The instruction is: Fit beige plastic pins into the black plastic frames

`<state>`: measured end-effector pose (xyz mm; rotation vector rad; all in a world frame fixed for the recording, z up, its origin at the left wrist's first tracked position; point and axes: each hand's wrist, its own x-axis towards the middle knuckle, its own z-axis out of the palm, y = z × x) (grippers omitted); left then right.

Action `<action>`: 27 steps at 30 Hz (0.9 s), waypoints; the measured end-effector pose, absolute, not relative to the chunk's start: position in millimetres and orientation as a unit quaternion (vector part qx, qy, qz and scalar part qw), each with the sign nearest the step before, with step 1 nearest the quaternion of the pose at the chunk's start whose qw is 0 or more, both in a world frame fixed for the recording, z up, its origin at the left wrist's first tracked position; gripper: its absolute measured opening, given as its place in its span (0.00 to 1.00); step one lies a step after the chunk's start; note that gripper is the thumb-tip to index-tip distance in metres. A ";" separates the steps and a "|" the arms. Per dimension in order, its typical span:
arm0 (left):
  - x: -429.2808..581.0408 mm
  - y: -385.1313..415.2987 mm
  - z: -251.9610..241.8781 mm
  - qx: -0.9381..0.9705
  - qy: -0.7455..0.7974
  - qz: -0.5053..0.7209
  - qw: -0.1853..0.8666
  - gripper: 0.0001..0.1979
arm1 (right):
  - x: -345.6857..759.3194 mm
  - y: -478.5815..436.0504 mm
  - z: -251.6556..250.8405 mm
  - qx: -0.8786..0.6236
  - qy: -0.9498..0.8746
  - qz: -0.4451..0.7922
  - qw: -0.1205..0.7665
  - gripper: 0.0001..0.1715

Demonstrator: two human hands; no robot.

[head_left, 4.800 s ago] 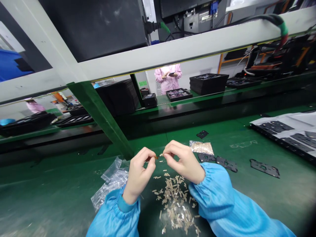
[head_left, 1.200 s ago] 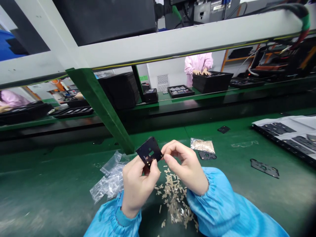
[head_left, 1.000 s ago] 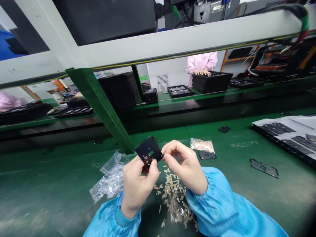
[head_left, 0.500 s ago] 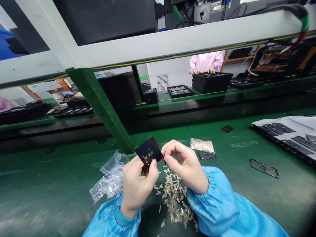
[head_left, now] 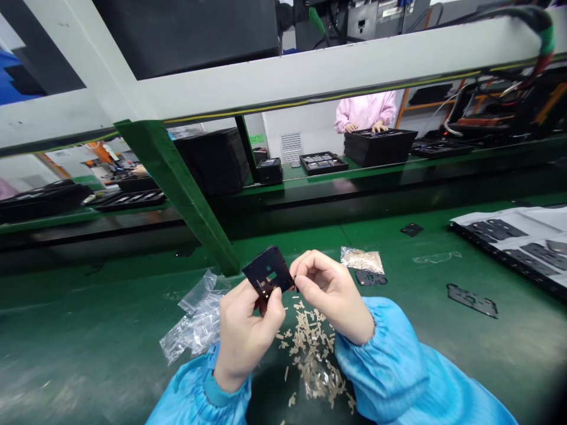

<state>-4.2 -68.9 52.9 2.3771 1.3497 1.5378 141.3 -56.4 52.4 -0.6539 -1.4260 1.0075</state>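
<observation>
My left hand [head_left: 247,330] grips a square black plate with cut-outs [head_left: 267,274] by its lower edge. The fingertips of my right hand [head_left: 330,297] pinch at the plate's right corner, and anything small between them is hidden. Below both hands lies a loose pile of small tan strips [head_left: 312,360] on the green bench [head_left: 110,354]. A clear plastic bag [head_left: 195,319] lies crumpled left of my left hand. Right of my right hand are a small bag of tan strips [head_left: 362,260] and a black part [head_left: 371,278].
Further right lie black parts [head_left: 472,300] [head_left: 411,229] and a dark tray of parts on white sheet [head_left: 509,248]. A green-and-grey frame beam [head_left: 177,195] crosses ahead. Beyond it, a person in a pink smock [head_left: 365,112] rests both hands on a black stack [head_left: 380,147].
The black plate stays in my hands, barely moving. The small black part on the far bench has slid right. The person in pink has moved slightly, hands still on the stack.
</observation>
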 end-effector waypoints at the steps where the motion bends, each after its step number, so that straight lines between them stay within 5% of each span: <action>1: -4.3 -69.0 53.0 0.758 0.432 0.489 0.010 0.12 | 140.6 -56.8 52.4 -0.285 -0.613 0.430 0.598 0.05; 17: -3.2 -68.9 54.3 0.756 0.431 0.491 0.042 0.11 | 138.7 -60.8 51.6 -0.288 -0.618 0.402 0.611 0.06; 27: -5.6 -71.6 54.5 0.762 0.435 0.479 0.031 0.09 | 139.3 -62.5 49.9 -0.322 -0.661 0.280 0.617 0.07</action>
